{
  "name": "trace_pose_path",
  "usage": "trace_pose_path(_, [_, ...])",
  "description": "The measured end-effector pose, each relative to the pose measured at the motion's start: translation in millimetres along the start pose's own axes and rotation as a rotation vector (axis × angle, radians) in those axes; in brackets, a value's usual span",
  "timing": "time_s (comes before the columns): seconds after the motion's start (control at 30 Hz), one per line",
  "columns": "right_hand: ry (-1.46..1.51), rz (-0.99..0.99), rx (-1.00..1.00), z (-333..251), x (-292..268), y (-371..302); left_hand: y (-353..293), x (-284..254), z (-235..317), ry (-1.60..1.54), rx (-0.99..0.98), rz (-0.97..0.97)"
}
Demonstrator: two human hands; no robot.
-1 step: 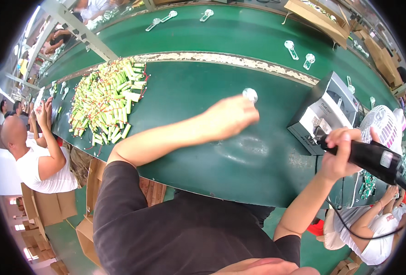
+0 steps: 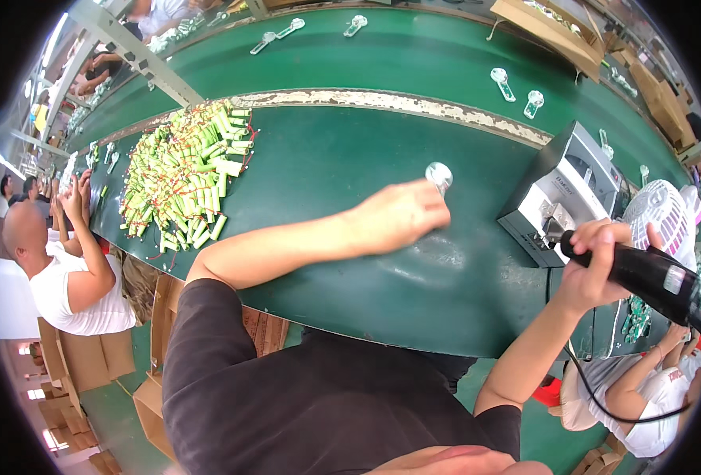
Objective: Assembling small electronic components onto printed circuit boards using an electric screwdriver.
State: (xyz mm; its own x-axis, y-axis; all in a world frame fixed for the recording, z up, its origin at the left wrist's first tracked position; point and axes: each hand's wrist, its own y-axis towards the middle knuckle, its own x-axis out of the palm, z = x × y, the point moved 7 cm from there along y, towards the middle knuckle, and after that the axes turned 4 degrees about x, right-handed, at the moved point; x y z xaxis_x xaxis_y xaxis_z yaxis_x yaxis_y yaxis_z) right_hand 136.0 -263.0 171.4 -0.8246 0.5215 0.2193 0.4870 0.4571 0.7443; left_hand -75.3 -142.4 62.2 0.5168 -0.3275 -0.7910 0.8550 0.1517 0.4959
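My left hand [image 2: 402,215] is closed over the middle of the bench, its fingers around the lower part of a pale plastic housing [image 2: 439,175]. Only the housing's round, clear-looking head shows; the fingers hide the rest. On the right, my right hand [image 2: 586,273] grips a black corded electric screwdriver [image 2: 657,279]. Its front end points left, at the opening of a grey and black box-shaped screw feeder [image 2: 542,207]. Whether the tip touches the feeder I cannot tell.
A heap of green wired battery cells [image 2: 188,170] lies at the left of the green bench [image 2: 326,158]. Beyond a worn ledge, similar housings [image 2: 502,83] lie on a green belt. A white fan [image 2: 657,212] stands at right. Co-workers [image 2: 77,269] sit on both sides.
My left hand has shifted slightly, and the housing's head shows more above the fingers. My right hand and the screwdriver have moved a little to the right.
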Motion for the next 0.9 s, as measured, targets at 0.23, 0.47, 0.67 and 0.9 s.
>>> trace_pose_path(0.23, [-0.186, -0.031, 0.194, 37, 8, 9, 5, 1, 23, -0.054, 0.218, 0.228])
trace_pose_path(0.47, [0.206, -0.126, 0.354, 43, 22, -14, -3, 12, 1, -0.088, 0.027, 0.006])
trace_pose_path(0.67, [0.286, -0.203, 0.324, 61, 48, -41, -2, 28, 6, -0.203, 0.046, -0.030])
trace_pose_path(0.9, [0.310, -0.217, 0.326, 67, 57, -58, -6, 28, 7, -0.215, 0.062, -0.002])
